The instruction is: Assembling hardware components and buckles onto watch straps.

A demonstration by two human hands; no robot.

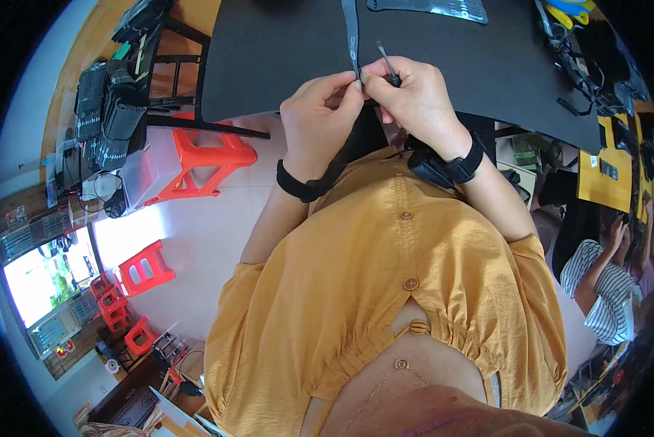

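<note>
A narrow grey strap (351,33) with light print lies lengthwise on the black table (283,51), its near end raised at the table's front edge. My left hand (319,116) pinches that end between thumb and forefinger. Right beside it, my right hand (414,95) is closed, its fingertips meeting the strap's end from the other side. A small screwdriver (384,55) is tucked in my right hand, its metal shaft pointing away and up. The strap's very tip is hidden by my fingers. Both wrists wear black bands.
Several more straps lie in a clear package (432,7) at the table's far side. Black cables (578,91) pile up at the right edge. Left are a red stool (196,167) and bundled dark straps (112,113). A person in a striped shirt (607,291) works at right.
</note>
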